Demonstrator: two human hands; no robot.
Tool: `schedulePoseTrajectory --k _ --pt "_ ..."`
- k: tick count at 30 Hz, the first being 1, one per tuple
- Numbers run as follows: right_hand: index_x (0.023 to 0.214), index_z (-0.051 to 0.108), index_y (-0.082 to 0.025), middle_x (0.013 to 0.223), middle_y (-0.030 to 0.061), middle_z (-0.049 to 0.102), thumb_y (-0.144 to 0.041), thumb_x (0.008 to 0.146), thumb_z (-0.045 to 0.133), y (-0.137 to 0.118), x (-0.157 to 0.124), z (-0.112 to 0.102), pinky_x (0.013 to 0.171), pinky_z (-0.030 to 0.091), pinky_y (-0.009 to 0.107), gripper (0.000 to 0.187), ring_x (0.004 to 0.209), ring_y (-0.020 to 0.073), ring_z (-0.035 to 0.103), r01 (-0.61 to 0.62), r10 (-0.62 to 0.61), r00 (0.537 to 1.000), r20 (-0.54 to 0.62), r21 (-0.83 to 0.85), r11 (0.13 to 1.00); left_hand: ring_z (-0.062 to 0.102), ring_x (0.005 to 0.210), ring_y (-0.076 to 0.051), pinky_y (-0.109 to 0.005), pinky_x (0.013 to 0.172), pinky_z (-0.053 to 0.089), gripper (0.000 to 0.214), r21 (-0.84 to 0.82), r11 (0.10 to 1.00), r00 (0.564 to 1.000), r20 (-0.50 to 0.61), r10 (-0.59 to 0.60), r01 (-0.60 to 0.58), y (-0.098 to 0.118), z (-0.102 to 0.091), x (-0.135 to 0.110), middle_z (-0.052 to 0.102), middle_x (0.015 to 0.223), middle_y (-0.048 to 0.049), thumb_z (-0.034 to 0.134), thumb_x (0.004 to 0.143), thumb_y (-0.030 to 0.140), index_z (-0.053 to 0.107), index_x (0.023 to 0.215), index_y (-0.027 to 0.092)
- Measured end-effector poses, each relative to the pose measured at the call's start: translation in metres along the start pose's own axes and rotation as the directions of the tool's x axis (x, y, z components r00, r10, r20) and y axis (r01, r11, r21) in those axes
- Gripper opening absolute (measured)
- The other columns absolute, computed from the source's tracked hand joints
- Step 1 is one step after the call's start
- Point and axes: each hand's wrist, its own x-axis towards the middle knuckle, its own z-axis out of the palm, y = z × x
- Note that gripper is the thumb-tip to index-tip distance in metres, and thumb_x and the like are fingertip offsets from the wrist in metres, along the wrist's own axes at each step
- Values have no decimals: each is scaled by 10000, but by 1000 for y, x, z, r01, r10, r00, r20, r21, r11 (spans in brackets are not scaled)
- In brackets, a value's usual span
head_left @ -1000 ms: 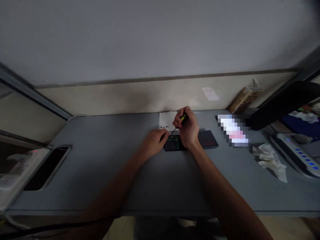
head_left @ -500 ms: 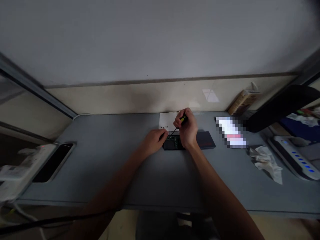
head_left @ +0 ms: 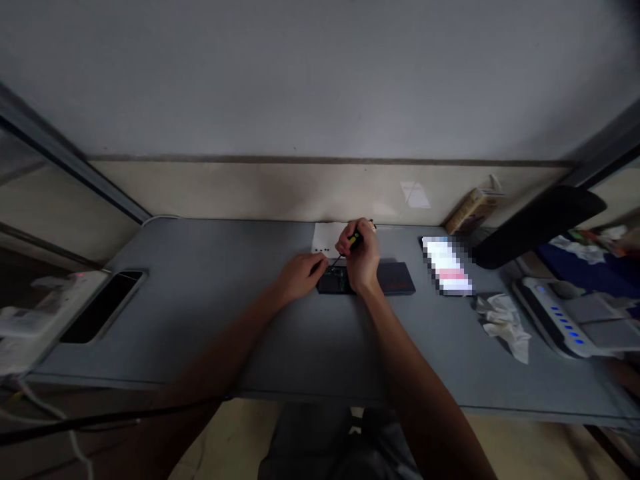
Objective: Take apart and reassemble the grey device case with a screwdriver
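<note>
My right hand is wrapped round a black and yellow screwdriver, its thin shaft slanting down to the left. The tip meets the upper part of an opened dark electronic device, where a circuit board shows. My left hand has its fingers pinched together at the device's upper left corner, by the screwdriver tip. What lies between those fingers is hidden. Right of my right wrist lies a flat dark panel; my hand hides whether it joins the device. Behind them, white paper carries several small dark dots, perhaps screws.
On the right of the grey desk lie a lit phone, crumpled tissue, a power strip, a small box and a black cylindrical object. At left lie another phone and a white power strip.
The whole view has shifted a little, so the desk things appear further left. Both hands keep their places at the device, the screwdriver still in my right hand.
</note>
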Motion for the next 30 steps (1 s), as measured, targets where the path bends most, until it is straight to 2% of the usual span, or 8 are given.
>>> schedulePoseTrajectory --k 6,11,17,24,30 --pt "680 408 -247 651 -55 327 -542 828 624 -3 -1 0 475 284 250 395 522 94 302 28 -27 999 -35 2 1000 605 730 -176 -293 743 454 276 -11 1000 1000 15 5 -5 -1 0 1 665 770 -22 448 1028 293 632 843 206" --pt "670 414 -241 655 -54 326 -484 829 625 -4 -2 1 475 279 245 359 519 91 294 19 -18 1000 -19 55 998 616 738 -180 -296 743 454 271 -22 1000 1000 8 7 -7 0 -1 1 671 780 -30 456 1026 288 638 846 201" --pt "667 405 -246 640 -58 321 -516 818 606 -4 -1 0 475 286 242 369 510 92 291 18 -18 998 -57 -7 1000 613 739 -176 -291 744 454 281 -18 1000 1000 2 10 -10 0 -2 0 668 775 -23 458 1031 301 634 835 206" --pt "675 413 -248 618 -59 325 -532 842 585 -3 -2 1 473 288 245 371 512 98 303 -4 4 1000 6 -8 1000 632 760 -185 -300 757 470 263 0 999 999 -5 34 -34 -2 1 0 689 808 -35 453 1032 286 638 864 206" --pt "659 412 -251 583 -65 317 -551 835 584 -4 -2 1 460 262 247 388 497 99 286 -10 10 1000 -14 -24 1000 637 766 -188 -300 747 466 273 32 999 999 -19 39 -38 -2 1 0 685 800 -30 439 1035 293 631 860 212"
